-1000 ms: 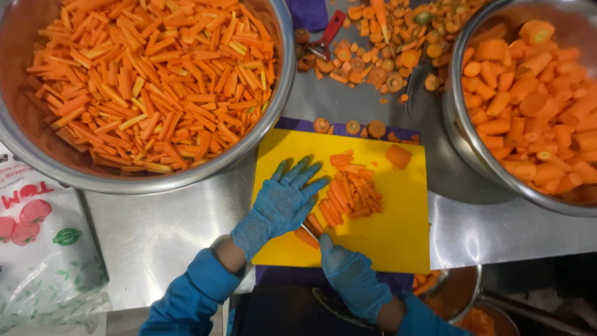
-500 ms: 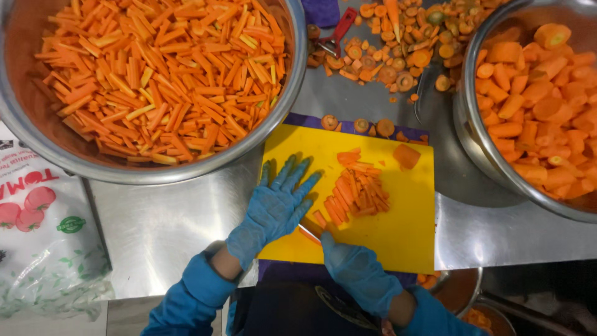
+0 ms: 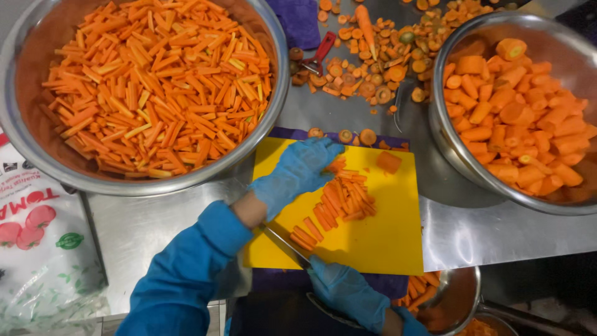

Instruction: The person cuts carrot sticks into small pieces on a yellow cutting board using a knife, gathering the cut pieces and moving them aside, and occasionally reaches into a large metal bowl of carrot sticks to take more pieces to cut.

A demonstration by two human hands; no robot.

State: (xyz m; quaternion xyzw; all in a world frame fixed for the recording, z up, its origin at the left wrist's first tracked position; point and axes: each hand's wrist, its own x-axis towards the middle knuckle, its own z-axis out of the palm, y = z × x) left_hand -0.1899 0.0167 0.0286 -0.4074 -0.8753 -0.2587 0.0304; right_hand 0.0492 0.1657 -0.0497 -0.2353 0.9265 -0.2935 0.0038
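On the yellow board [image 3: 385,242], our left hand [image 3: 298,171] presses flat, fingers spread, on the far end of the carrot sticks [image 3: 339,202]. Our right hand [image 3: 348,289] closes around the knife [image 3: 286,242] at the board's near edge, its blade lying just left of the sticks.

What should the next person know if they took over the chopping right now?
Left hand, gloved, rests on the carrot sticks on the yellow cutting board. Right hand, gloved, grips a knife, blade lying across the board's near left part.
Done: large left bowl is heaped with cut sticks.
Left: right bowl holds many peeled chunks; one chunk waits on the board. Trimmings and a red peeler lie behind.
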